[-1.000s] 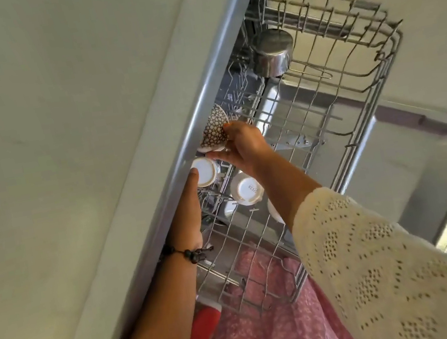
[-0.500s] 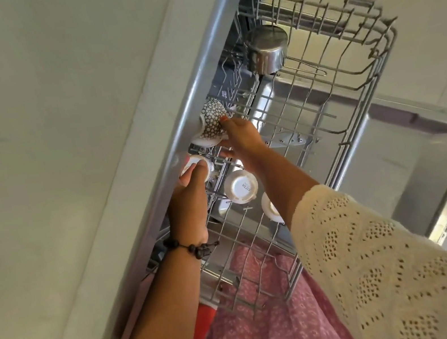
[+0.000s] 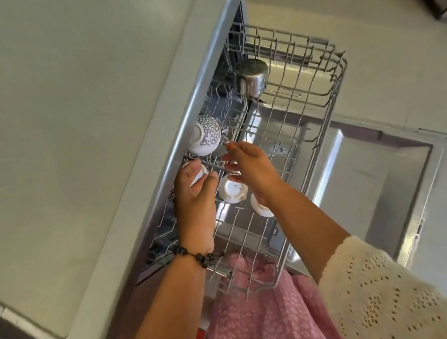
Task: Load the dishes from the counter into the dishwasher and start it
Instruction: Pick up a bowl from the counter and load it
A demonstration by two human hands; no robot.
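Rack (image 3: 332, 96): a grey wire basket pulled out from under the desk, running from 6 o'clock up toward 1 o'clock
Desk (image 3: 59, 123): pale top filling the whole 9 to 11 o'clock side, its metal edge strip lying along the rack's left side
Left hand (image 3: 194, 195): over the rack's left edge at about 7 o'clock from the patterned bowl, fingers curled round a small white cup (image 3: 197, 174) – most of that cup is hidden by the fingers
Right hand (image 3: 252, 170): just right of the left one, fingers loose and spread, gripping nothing; its fingertips (image 3: 231, 147) reach toward 11 o'clock and stop just short of the bowl
Bowl (image 3: 205, 138): white with a dotted outside, tipped on its side against the rack's left edge, at 12 o'clock from the left hand
Cups: one white cup (image 3: 233, 190) stands upside down between the two hands, print on its base; another (image 3: 262, 207) at its 4 o'clock is half hidden under the right wrist
Pan (image 3: 252, 76): small steel pan lying tilted at the rack's far end, 1 o'clock from the bowl
Door (image 3: 392, 187): steel inner face lowered beneath the rack, out at 3 o'clock
Bracelet (image 3: 198, 256): dark beads on the left wrist
Clothing: cream knit sleeves – pink printed skirt (image 3: 260, 318) at 6 o'clock
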